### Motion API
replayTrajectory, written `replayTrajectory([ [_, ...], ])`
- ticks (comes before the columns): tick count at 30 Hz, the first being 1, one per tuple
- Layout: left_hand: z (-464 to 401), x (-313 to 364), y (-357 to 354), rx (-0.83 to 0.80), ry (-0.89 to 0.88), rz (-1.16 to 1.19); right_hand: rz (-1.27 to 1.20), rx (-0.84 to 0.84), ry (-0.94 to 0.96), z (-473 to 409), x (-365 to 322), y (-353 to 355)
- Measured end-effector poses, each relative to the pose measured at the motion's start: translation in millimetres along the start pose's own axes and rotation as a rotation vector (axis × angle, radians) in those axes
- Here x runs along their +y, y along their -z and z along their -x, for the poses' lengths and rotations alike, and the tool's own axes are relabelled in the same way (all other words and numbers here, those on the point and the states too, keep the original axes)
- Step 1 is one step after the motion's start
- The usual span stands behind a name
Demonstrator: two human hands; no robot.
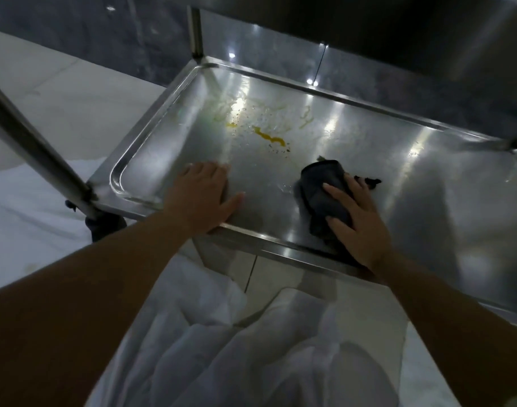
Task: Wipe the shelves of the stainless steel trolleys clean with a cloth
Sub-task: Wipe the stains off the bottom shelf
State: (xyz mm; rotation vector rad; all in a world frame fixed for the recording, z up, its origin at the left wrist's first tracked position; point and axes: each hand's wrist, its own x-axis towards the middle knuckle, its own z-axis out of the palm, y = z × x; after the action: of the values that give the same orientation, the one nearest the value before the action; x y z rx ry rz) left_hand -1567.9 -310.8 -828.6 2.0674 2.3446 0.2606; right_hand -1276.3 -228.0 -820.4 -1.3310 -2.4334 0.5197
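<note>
Upper shelf (369,22) cut off at top; right hand (357,218) flat on cloth (319,195), left hand (204,195) spread on tray (163,136) by yellow smears (269,138).

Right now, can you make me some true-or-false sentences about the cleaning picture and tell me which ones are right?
1. The right hand presses a dark cloth onto the shelf. True.
2. The yellow smear is already wiped away. False: it is on the shelf, beyond the cloth.
3. The left hand holds a spray bottle. False: it lies flat on the shelf near the front rim, holding nothing.
4. The cloth is white. False: it is dark, nearly black.
5. Small dark crumbs lie near the yellow smear. True.
</note>
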Motion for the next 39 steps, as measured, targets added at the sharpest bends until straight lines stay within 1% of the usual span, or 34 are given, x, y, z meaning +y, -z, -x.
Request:
replayTrajectory([
  [2, -1, -25, -3, 0.034, 0.129, -0.048, -0.017, 0.073, -0.102, -2, 6, 0],
  [4, 2, -37, -9, 0.028, 0.262, -0.021, 0.020, 0.173, -0.271, -10, 1, -8],
  [5, 2, -40, -13, 0.012, 0.297, -0.005, 0.065, 0.207, -0.371, -18, -6, -16],
  [7, 2, -41, -18, -0.014, 0.281, -0.006, 0.147, 0.227, -0.558, -35, -25, -33],
  [8, 2, -40, -19, -0.020, 0.269, -0.010, 0.176, 0.217, -0.607, -44, -38, -42],
  [10, 2, -39, -21, -0.026, 0.269, -0.021, 0.178, 0.210, -0.611, -59, -64, -57],
  [12, 2, -41, -21, -0.024, 0.273, -0.041, 0.138, 0.189, -0.543, -74, -91, -72],
  [14, 4, -42, -21, -0.014, 0.271, -0.047, 0.117, 0.126, -0.371, -88, -114, -86],
  [16, 3, -41, -20, -0.002, 0.261, -0.034, 0.091, 0.060, -0.167, -100, -122, -92],
  [18, 3, -42, -18, 0.007, 0.258, -0.014, 0.049, -0.001, -0.009, -108, -109, -84],
  [20, 4, -43, -18, 0.014, 0.257, 0.006, 0.009, -0.013, 0.073, -109, -84, -72],
  [21, 4, -43, -17, 0.010, 0.257, 0.010, -0.016, 0.009, 0.060, -109, -70, -64],
  [22, 4, -43, -17, 0.006, 0.258, 0.011, -0.039, 0.045, 0.006, -108, -54, -55],
  [26, 2, -41, -18, 0.003, 0.252, 0.007, -0.039, 0.177, -0.291, -103, 8, -16],
  [29, 3, -43, -19, -0.003, 0.252, -0.006, -0.019, 0.199, -0.444, -104, 37, -1],
  [32, 4, -43, -19, -0.023, 0.246, -0.016, 0.040, 0.197, -0.543, -121, 41, -2],
  [36, 4, -44, -18, -0.016, 0.246, -0.024, 0.080, 0.219, -0.737, -161, 25, -10],
  [38, 4, -43, -17, -0.004, 0.251, -0.012, 0.071, 0.209, -0.757, -177, 10, -16],
  [39, 4, -43, -16, -0.006, 0.254, -0.007, 0.071, 0.181, -0.718, -183, 0, -21],
])
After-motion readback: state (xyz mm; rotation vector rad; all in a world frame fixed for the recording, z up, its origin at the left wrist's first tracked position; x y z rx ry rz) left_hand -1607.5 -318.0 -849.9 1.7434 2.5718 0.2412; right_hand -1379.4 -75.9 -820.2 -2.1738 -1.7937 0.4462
